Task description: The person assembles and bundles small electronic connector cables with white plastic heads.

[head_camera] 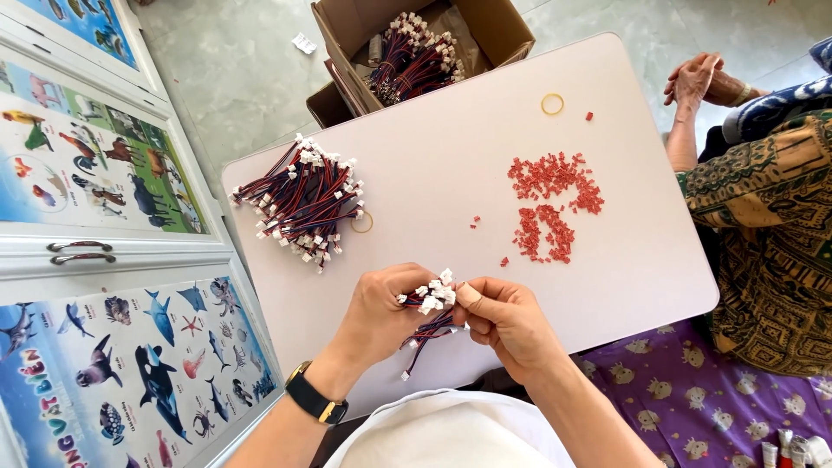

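Note:
My left hand (381, 312) and my right hand (507, 321) both grip a small bundle of red, blue and black wires with white connectors (431, 305) over the near edge of the white table (641, 269). The white plugs stick up between my thumbs; loose wire ends hang down toward me. A black watch is on my left wrist. A bigger pile of the same wire leads (303, 204) lies on the table beyond my left hand. A scatter of small red plastic pieces (550, 204) lies beyond my right hand.
A cardboard box (503, 26) holding more wire bundles (412, 56) stands on the floor past the table. Rubber bands (552, 104) lie on the table. Another person in patterned clothes (763, 199) sits at the right. Cabinets with animal posters (95, 156) line the left.

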